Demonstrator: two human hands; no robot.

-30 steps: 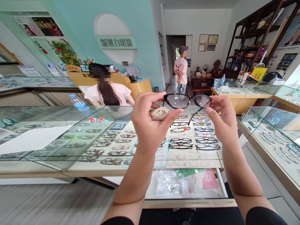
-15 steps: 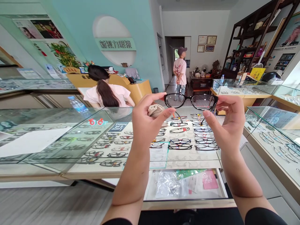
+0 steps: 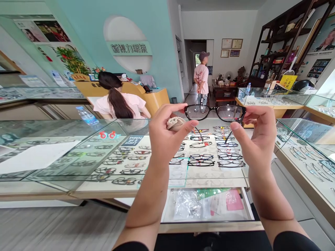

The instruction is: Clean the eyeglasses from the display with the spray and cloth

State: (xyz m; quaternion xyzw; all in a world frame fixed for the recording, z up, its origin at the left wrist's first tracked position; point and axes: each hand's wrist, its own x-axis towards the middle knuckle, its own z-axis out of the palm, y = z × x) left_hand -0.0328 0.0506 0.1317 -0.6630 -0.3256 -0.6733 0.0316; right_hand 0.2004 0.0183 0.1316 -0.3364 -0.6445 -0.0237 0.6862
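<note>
Gap between left hand (image 3: 166, 139) and right hand (image 3: 259, 139) blocked at top by raised black-framed eyeglasses (image 3: 213, 110), black temples hanging into it; lower down, open air between forearms. Rolled beige cloth (image 3: 176, 122) takes up left palm. Clear glass top of long white-bedded table (image 3: 104, 190) bars a straight-down reach to rows of dark spectacle frames (image 3: 201, 163). Pulled-out white drawer with wooden front (image 3: 214, 227) reachable from above between forearms; clear plastic packets (image 3: 187, 205) clutter it. Far left, clear blue-capped plastic bottle (image 3: 87, 116) in the way; flat white paper sheet (image 3: 39, 158) low, passable over.
</note>
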